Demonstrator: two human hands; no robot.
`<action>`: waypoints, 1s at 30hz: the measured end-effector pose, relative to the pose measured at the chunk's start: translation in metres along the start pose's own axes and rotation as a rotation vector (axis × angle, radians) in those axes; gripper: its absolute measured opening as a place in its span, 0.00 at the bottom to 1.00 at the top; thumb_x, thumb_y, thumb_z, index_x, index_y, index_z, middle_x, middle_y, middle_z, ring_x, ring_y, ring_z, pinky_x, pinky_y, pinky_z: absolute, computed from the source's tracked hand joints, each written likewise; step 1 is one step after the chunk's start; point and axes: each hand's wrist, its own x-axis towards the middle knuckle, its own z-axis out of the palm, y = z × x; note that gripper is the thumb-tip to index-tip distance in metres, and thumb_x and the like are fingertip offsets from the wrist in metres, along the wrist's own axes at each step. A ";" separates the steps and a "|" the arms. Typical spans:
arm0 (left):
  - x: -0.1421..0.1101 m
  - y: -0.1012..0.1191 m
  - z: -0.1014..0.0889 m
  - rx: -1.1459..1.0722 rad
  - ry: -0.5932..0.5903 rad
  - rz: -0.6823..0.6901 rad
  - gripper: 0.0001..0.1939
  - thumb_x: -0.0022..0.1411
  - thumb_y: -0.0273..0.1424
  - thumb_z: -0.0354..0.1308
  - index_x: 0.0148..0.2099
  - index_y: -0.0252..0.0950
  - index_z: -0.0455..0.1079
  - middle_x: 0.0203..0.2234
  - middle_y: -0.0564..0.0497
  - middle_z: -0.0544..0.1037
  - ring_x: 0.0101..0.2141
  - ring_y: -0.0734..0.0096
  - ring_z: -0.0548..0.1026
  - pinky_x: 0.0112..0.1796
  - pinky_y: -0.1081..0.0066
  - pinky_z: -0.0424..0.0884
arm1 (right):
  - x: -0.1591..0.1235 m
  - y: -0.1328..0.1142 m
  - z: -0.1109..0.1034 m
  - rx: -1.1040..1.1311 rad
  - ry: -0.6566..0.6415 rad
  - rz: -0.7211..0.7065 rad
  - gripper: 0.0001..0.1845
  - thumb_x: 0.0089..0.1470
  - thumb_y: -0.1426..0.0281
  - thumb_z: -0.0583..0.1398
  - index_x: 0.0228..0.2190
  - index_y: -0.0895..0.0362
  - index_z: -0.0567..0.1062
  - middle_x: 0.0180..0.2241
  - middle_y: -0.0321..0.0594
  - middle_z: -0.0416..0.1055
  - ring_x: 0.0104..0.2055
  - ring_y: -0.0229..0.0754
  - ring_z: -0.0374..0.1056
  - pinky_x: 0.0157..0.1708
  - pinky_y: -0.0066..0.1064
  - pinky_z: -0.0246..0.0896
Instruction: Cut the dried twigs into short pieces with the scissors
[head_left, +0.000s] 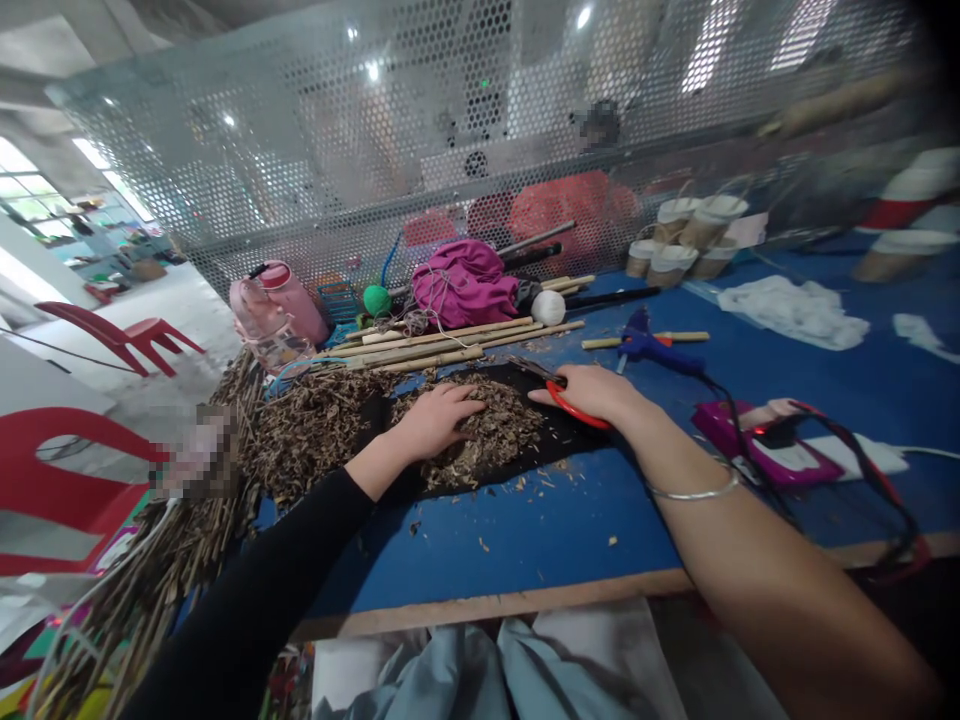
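My left hand lies with its fingers spread on a pile of dried brown plant bits. That pile rests on a black cloth spread over the blue table. At the cloth's far right corner, my right hand is closed around scissors with red-orange handles. Their dark blades point left over the cloth's far edge, and I cannot tell if they are parted. Left of my left hand sits a second heap of the same dried bits.
Thin sticks, a magenta cloth bundle and a white ball lie behind the pile. A blue glue gun and a purple corded box are on the right. Stalks hang over the left edge, near a red chair.
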 end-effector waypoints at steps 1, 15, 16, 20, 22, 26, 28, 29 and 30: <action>-0.002 0.002 -0.001 -0.009 -0.006 -0.006 0.28 0.54 0.33 0.58 0.58 0.42 0.60 0.60 0.45 0.57 0.58 0.57 0.55 0.55 0.56 0.53 | 0.000 0.000 0.000 -0.002 0.001 0.000 0.41 0.41 0.37 0.49 0.39 0.59 0.72 0.41 0.55 0.72 0.42 0.57 0.68 0.35 0.38 0.60; -0.082 0.038 0.000 -0.090 0.137 -0.420 0.47 0.48 0.50 0.58 0.65 0.41 0.42 0.63 0.38 0.45 0.61 0.40 0.43 0.53 0.39 0.47 | -0.004 -0.004 -0.003 0.024 -0.012 0.042 0.36 0.43 0.40 0.51 0.36 0.59 0.72 0.38 0.54 0.72 0.39 0.55 0.69 0.33 0.37 0.60; -0.086 0.036 0.007 -0.111 0.094 -0.460 0.50 0.47 0.51 0.58 0.65 0.40 0.38 0.63 0.37 0.41 0.61 0.38 0.40 0.53 0.39 0.47 | -0.004 -0.004 -0.003 0.020 -0.011 0.061 0.36 0.44 0.41 0.51 0.37 0.59 0.71 0.39 0.55 0.72 0.39 0.56 0.69 0.33 0.38 0.60; -0.085 0.023 0.022 -0.178 0.182 -0.477 0.45 0.55 0.46 0.53 0.66 0.35 0.34 0.64 0.35 0.39 0.62 0.47 0.39 0.56 0.48 0.48 | -0.003 -0.001 -0.004 -0.043 -0.008 0.142 0.31 0.48 0.49 0.54 0.44 0.60 0.68 0.42 0.56 0.71 0.42 0.57 0.68 0.33 0.39 0.61; -0.078 0.020 0.021 -0.185 0.272 -0.477 0.43 0.56 0.43 0.53 0.65 0.33 0.35 0.63 0.34 0.41 0.62 0.51 0.40 0.57 0.50 0.48 | -0.005 0.001 -0.007 -0.072 -0.018 0.133 0.27 0.49 0.55 0.56 0.45 0.61 0.68 0.43 0.57 0.70 0.43 0.57 0.68 0.34 0.39 0.61; -0.066 0.023 0.015 -0.205 0.350 -0.485 0.46 0.54 0.47 0.54 0.65 0.31 0.37 0.63 0.34 0.42 0.62 0.50 0.39 0.58 0.49 0.46 | -0.025 -0.006 -0.008 -0.087 0.078 0.092 0.26 0.49 0.62 0.56 0.49 0.63 0.66 0.48 0.61 0.65 0.48 0.60 0.64 0.41 0.44 0.61; -0.057 0.025 0.014 -0.226 0.371 -0.539 0.44 0.57 0.49 0.49 0.65 0.29 0.37 0.63 0.33 0.41 0.62 0.50 0.39 0.58 0.51 0.46 | -0.038 -0.019 0.001 0.028 0.233 -0.007 0.31 0.52 0.60 0.55 0.53 0.63 0.61 0.52 0.61 0.62 0.53 0.58 0.60 0.47 0.45 0.58; -0.052 0.024 0.015 -0.228 0.379 -0.601 0.42 0.58 0.49 0.46 0.65 0.27 0.38 0.63 0.31 0.41 0.62 0.49 0.39 0.57 0.51 0.46 | -0.043 -0.028 0.008 0.142 0.291 -0.082 0.34 0.53 0.58 0.53 0.56 0.64 0.56 0.55 0.59 0.59 0.56 0.55 0.57 0.51 0.43 0.55; -0.045 0.023 0.016 -0.227 0.384 -0.675 0.41 0.59 0.49 0.44 0.65 0.25 0.39 0.62 0.29 0.42 0.62 0.47 0.41 0.57 0.50 0.47 | -0.046 -0.037 0.017 0.277 0.307 -0.118 0.37 0.55 0.55 0.50 0.58 0.64 0.51 0.57 0.57 0.56 0.58 0.52 0.55 0.53 0.41 0.53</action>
